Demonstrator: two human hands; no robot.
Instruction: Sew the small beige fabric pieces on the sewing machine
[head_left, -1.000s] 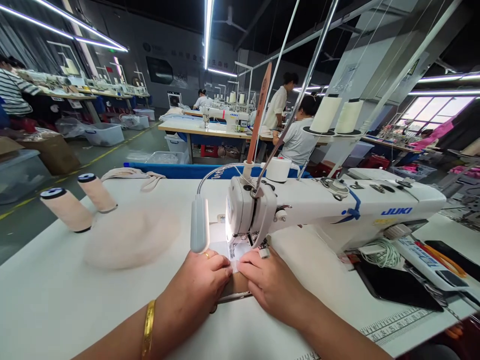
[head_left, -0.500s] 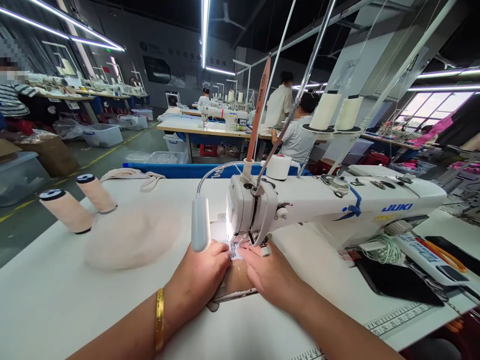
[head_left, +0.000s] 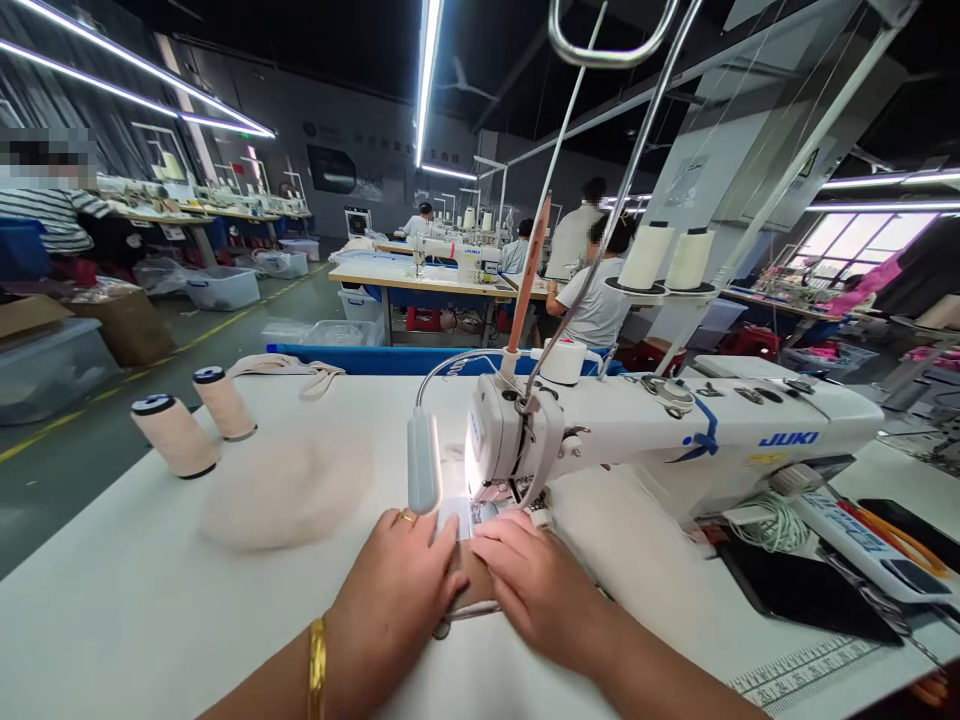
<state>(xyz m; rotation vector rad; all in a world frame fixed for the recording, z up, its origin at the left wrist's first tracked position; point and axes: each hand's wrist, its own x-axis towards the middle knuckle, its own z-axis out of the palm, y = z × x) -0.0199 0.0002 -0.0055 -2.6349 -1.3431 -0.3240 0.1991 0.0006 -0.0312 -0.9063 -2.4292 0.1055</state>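
Note:
A white JUKI sewing machine [head_left: 517, 440] stands before me, its lamp lighting the needle area. A small flat white piece [head_left: 452, 520], possibly a label, lies by the presser foot. My left hand [head_left: 405, 575] rests at its left with fingers stretched out, one fingertip on the white piece. On the other side, my right hand [head_left: 536, 580] has its fingers pressed together close to the foot; what is under them is hidden. Between the hands a brownish machine plate [head_left: 474, 585] shows. Sheer beige fabric [head_left: 630, 540] spreads to the right, beside my right hand.
More sheer beige fabric [head_left: 289, 490] lies left on the white table, near two peach thread cones [head_left: 176, 437]. A grey lamp [head_left: 423, 465] hangs close to my left hand. A black phone [head_left: 810, 590] and a coil of pale cord [head_left: 772, 530] lie right. Other people sit or stand farther back.
My left hand has opened out from a bunched grip and drawn back a little. My right hand has also shifted slightly back from the needle area. The camera view has tilted up.

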